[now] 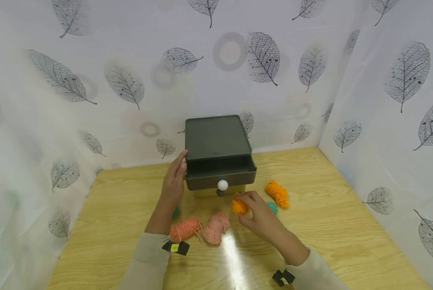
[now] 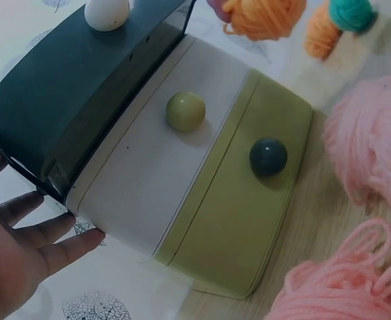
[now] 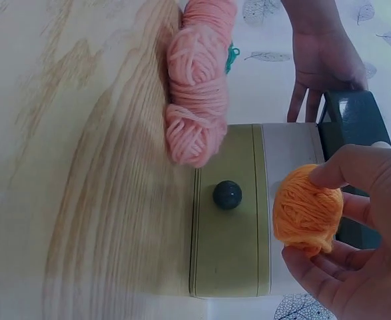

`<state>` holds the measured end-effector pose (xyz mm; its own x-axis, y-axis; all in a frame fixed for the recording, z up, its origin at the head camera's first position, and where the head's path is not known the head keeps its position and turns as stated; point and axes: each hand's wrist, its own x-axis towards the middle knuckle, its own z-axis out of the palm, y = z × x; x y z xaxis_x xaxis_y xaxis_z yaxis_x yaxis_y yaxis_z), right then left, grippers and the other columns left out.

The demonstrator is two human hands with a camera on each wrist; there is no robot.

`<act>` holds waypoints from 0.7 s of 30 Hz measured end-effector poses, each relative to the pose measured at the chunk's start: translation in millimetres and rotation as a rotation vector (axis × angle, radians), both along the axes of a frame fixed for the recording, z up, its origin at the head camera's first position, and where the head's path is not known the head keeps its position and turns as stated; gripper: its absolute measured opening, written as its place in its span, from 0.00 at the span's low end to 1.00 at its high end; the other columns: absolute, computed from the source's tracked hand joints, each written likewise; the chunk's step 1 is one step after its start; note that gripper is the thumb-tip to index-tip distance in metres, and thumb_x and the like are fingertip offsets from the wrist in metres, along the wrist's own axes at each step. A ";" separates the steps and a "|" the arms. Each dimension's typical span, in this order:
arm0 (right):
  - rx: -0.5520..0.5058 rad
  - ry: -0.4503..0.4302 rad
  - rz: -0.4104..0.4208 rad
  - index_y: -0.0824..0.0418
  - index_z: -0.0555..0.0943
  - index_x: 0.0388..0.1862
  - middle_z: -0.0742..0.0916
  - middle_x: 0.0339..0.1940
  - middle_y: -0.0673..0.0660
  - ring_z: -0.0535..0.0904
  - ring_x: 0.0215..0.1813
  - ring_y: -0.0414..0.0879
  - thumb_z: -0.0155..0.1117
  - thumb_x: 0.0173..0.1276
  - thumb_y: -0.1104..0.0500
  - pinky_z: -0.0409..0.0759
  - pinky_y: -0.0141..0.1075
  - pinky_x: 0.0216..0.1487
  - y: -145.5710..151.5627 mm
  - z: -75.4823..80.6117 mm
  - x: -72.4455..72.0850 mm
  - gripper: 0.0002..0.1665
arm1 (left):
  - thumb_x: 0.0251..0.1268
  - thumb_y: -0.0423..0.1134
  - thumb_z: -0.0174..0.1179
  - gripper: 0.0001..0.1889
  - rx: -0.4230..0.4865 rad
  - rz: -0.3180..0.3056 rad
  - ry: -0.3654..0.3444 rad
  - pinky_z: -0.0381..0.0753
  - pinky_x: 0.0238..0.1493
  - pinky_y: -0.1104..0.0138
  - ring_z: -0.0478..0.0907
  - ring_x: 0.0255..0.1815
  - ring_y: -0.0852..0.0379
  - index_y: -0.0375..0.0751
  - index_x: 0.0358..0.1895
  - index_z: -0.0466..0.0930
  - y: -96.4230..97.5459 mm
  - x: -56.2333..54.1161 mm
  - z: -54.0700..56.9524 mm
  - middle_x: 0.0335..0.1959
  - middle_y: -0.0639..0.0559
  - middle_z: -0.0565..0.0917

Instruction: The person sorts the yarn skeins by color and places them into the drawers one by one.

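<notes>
A small dark-topped drawer cabinet (image 1: pixel 216 137) stands at the back of the table, its dark green top drawer (image 1: pixel 205 183) pulled out, white knob (image 1: pixel 222 185) in front. My left hand (image 1: pixel 173 183) lies along the cabinet's left side, fingers extended and spread in the left wrist view, fingertips at the side by the pulled-out drawer. Between thumb and fingers my right hand (image 1: pixel 261 213) pinches a small ball of orange yarn (image 3: pixel 307 208), held up in front of the lower drawers. Below the top drawer are a whitish drawer (image 2: pixel 142 167) and an olive drawer (image 2: pixel 228 220), both closed.
Coral-pink yarn (image 1: pixel 185 229) and pale pink yarn (image 1: pixel 216 228) lie in front of the cabinet. Right of it are orange yarn (image 1: pixel 277 194) and teal yarn (image 1: pixel 272 207); more teal (image 1: pixel 175 212) shows by my left forearm. Leaf-patterned sheets (image 1: pixel 231 92) enclose the wooden table (image 1: pixel 111 221).
</notes>
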<state>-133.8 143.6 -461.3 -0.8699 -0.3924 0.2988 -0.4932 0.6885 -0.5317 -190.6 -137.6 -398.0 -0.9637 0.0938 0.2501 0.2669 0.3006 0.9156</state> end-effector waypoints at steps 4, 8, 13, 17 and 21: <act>0.000 0.016 -0.003 0.56 0.79 0.64 0.80 0.58 0.56 0.81 0.53 0.46 0.74 0.63 0.59 0.86 0.40 0.53 -1.2 4.2 1.0 0.29 | 0.86 0.41 0.37 0.25 -0.001 -0.004 0.000 0.62 0.77 0.41 0.58 0.79 0.39 0.46 0.80 0.56 -1.2 -2.6 -1.3 0.81 0.41 0.57; -0.008 0.034 0.001 0.56 0.78 0.65 0.80 0.59 0.56 0.80 0.55 0.47 0.73 0.63 0.59 0.86 0.41 0.55 -1.3 10.1 3.7 0.31 | 0.86 0.41 0.37 0.25 -0.005 0.002 0.005 0.61 0.78 0.41 0.57 0.80 0.39 0.47 0.80 0.56 -0.7 -2.9 -1.7 0.81 0.42 0.57; -0.016 0.056 0.010 0.57 0.78 0.65 0.80 0.58 0.56 0.80 0.54 0.46 0.73 0.63 0.60 0.86 0.41 0.54 -1.1 18.4 8.0 0.31 | 0.86 0.41 0.36 0.25 -0.003 0.006 0.007 0.60 0.77 0.41 0.57 0.80 0.39 0.47 0.81 0.56 1.0 -0.3 -1.8 0.81 0.42 0.56; -0.018 0.071 0.012 0.56 0.78 0.65 0.79 0.59 0.56 0.81 0.54 0.46 0.74 0.63 0.60 0.86 0.41 0.54 -0.9 23.6 11.1 0.30 | 0.86 0.41 0.36 0.25 -0.005 0.009 0.004 0.62 0.76 0.41 0.57 0.79 0.39 0.48 0.81 0.56 2.3 2.1 -1.2 0.81 0.42 0.56; -0.024 0.100 0.015 0.55 0.78 0.65 0.79 0.59 0.56 0.80 0.55 0.46 0.74 0.62 0.59 0.86 0.42 0.55 0.1 27.3 13.0 0.31 | 0.86 0.41 0.36 0.25 -0.007 0.014 0.000 0.64 0.75 0.41 0.59 0.78 0.38 0.48 0.81 0.56 2.8 2.9 -1.6 0.81 0.42 0.57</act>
<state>-120.8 143.7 -434.0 -0.8294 -0.3963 0.3937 -0.5547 0.6683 -0.4957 -187.7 -134.8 -399.6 -0.9649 0.0826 0.2494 0.2628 0.3110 0.9134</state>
